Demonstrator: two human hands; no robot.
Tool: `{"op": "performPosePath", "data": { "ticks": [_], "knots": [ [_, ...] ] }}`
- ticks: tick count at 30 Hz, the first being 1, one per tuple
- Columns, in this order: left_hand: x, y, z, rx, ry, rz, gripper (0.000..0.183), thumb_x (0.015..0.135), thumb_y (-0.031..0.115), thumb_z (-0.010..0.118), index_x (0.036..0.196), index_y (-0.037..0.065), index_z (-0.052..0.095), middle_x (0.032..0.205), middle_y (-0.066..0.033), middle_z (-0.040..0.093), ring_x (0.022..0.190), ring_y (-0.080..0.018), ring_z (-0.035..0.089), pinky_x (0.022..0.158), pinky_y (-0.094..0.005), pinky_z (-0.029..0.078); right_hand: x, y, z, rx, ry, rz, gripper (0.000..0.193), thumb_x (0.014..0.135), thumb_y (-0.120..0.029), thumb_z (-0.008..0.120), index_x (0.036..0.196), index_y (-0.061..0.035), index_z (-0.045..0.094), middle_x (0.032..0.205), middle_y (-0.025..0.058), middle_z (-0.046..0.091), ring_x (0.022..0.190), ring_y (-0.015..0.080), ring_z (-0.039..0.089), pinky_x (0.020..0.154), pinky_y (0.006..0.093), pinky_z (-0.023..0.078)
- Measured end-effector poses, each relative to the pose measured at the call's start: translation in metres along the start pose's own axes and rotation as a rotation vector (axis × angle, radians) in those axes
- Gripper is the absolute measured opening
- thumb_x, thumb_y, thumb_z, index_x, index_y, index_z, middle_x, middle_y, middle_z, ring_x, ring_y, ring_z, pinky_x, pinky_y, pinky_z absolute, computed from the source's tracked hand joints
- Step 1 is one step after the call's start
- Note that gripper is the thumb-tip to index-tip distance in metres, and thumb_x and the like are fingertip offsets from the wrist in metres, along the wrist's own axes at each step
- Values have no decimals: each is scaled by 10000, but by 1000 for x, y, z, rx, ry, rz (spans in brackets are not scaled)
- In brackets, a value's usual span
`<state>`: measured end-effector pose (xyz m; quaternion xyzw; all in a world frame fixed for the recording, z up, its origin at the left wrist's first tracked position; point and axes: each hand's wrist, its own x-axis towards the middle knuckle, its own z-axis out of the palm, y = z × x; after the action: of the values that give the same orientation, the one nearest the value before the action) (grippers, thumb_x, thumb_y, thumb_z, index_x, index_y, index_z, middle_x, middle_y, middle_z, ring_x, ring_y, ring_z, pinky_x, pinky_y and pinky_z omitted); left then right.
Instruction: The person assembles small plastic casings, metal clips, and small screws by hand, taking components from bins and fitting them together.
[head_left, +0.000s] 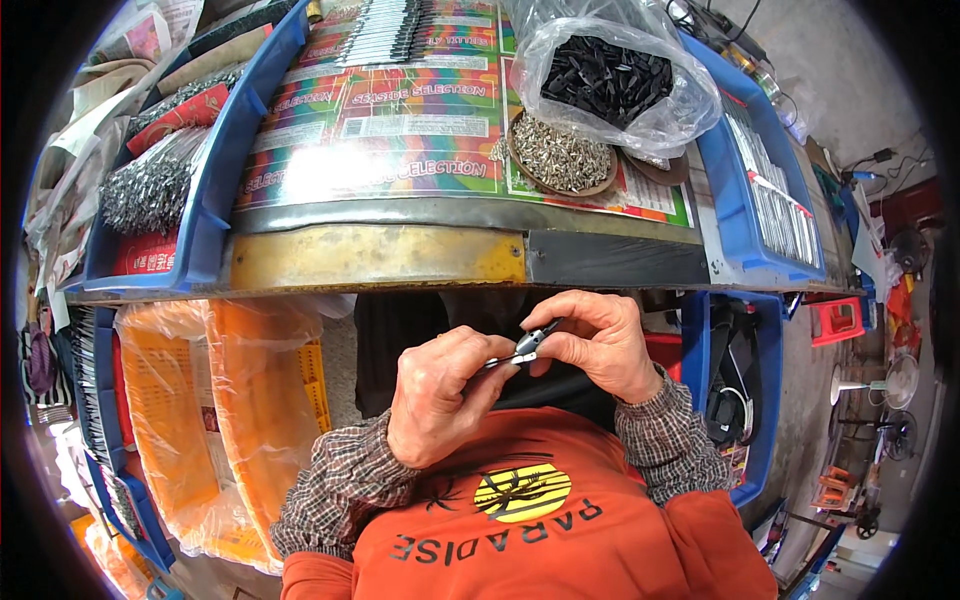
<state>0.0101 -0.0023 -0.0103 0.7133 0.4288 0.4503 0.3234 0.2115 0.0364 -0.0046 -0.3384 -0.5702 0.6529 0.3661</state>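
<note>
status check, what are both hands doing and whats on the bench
Left hand and right hand both pinch a small metal part below the bench edge. Bowl of small metal pieces and bag of black parts sit untouched on the bench.

A clear bag of black parts (608, 78) sits behind a bowl of small silver pieces (560, 157); orange crates (225, 420) stand lower left.

Both hands meet just below the table edge (400, 262): the left hand (440, 395) and right hand (600, 340) pinch a small metal piece with a black tip (527, 345) between their fingers. On the table above sit a shallow bowl of small metal parts (560, 155) and a clear bag of black pieces (605, 75).
</note>
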Motion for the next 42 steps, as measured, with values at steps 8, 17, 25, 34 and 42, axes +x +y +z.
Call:
{"op": "performPosePath", "data": {
  "ticks": [8,17,25,34,42],
  "knots": [
    [-10,-8,8,41,18,90,227,704,-25,720,902,26,621,759,-98,624,639,-266,615,542,-340,481,2,2,-9,8,-158,62,174,866,-30,675,1019,46,646,865,77,658,713,124,664,628,233,555],
    [-19,-16,9,38,-18,41,237,702,-44,706,909,25,615,776,-102,628,662,-275,621,565,-347,492,-7,10,3,-273,-127,-52,207,841,-43,704,1015,33,622,864,75,646,689,123,661,603,237,536],
    [-23,-18,16,62,34,38,229,706,-54,704,907,28,633,789,-107,648,644,-250,630,544,-322,484,-11,22,9,-583,-65,-296,219,820,-38,705,1012,18,616,811,98,632,657,169,640,558,282,499],
    [-33,-26,17,89,17,35,214,694,12,752,876,51,646,753,-82,653,623,-237,628,551,-323,489,-25,31,11,-404,-43,-99,216,849,-33,680,1048,20,616,864,100,654,708,149,655,594,261,517],
    [-40,-24,23,93,29,-8,216,686,13,756,871,44,648,746,-85,651,620,-231,628,548,-317,486,-28,36,9,-430,-77,-106,179,855,-27,668,1019,20,615,831,93,659,678,146,665,584,254,522]
  ]
}}
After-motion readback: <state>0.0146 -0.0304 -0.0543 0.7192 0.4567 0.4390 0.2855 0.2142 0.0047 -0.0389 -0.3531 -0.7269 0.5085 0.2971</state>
